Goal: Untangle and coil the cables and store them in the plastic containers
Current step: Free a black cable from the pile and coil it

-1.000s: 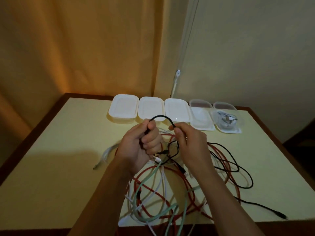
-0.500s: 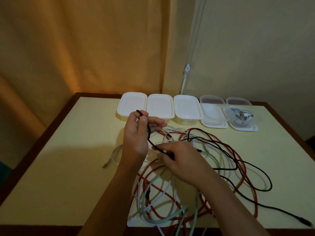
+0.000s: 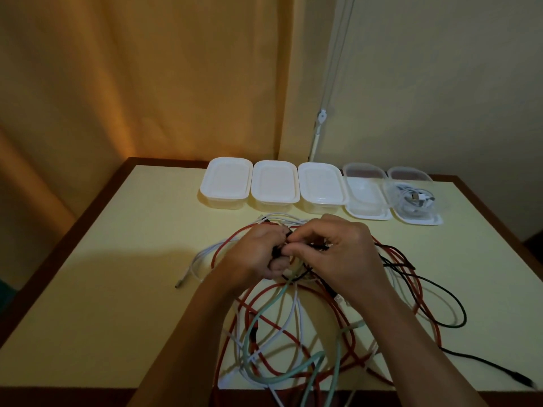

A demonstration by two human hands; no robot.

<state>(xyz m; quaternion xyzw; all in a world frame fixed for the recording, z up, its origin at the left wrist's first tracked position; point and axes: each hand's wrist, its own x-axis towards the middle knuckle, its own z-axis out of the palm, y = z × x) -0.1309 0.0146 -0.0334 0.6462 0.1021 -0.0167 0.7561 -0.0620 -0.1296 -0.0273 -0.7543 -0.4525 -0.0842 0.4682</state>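
- Head view: left hand [image 3: 261, 254] and right hand [image 3: 338, 254] both pinch the thin black cable [image 3: 440, 292] over the tangled pile of red, white and green cables [image 3: 282, 324] on the cream table [image 3: 117, 259].
- Step, as judged: coiling the black one; its tail still trails to the right.
- Next: finish the loops, then drop the coil in the open clear plastic container [image 3: 367, 198].
- No readable labels or writing.

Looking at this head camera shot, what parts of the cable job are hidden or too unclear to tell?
- Black cable: the stretch between the left hand and right hand is covered by fingers, so how much is coiled is unclear.
- Cable pile: its near loops are cut off by the bottom edge.
- The black cable's plug at the right edge is too small and dark.
- Clear container: its contents are blurred; the cable count is unreadable.
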